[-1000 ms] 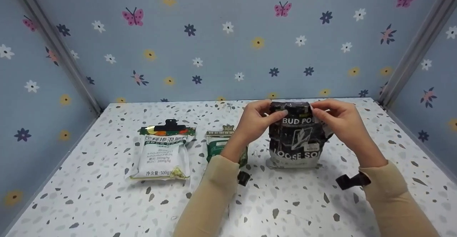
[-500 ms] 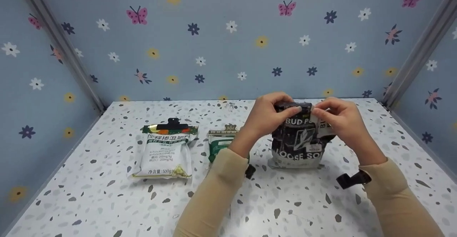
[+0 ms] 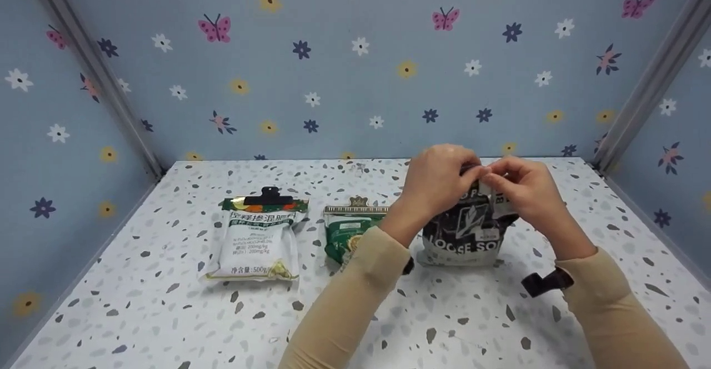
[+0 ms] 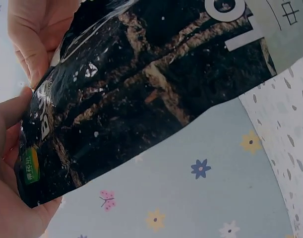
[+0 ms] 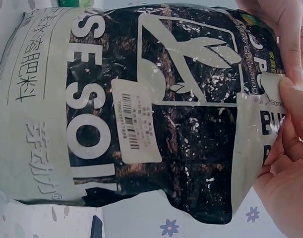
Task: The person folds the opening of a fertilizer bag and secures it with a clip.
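A black and pale-green bag (image 3: 464, 235) printed "LOOSE SOIL" stands upright on the table. My left hand (image 3: 439, 180) grips its top edge from the left, covering much of it in the head view. My right hand (image 3: 525, 188) pinches the bag's upper right corner, where a pale flap (image 5: 250, 129) lies folded over the front. Both sets of fingertips meet at that corner. In the right wrist view a white barcode sticker (image 5: 136, 121) shows on the bag's front.
Left of the bag lies a small green packet (image 3: 344, 238) topped by a gold crown-shaped clip (image 3: 359, 202), partly behind my left arm. Farther left is a white packet (image 3: 258, 247) with a black clip (image 3: 269, 197). Flowered panels (image 3: 355, 80) enclose the speckled table (image 3: 166, 313).
My left hand has slid right along the bag's top until its fingers met those of my right hand. The bag's upper right side has been folded over its front.
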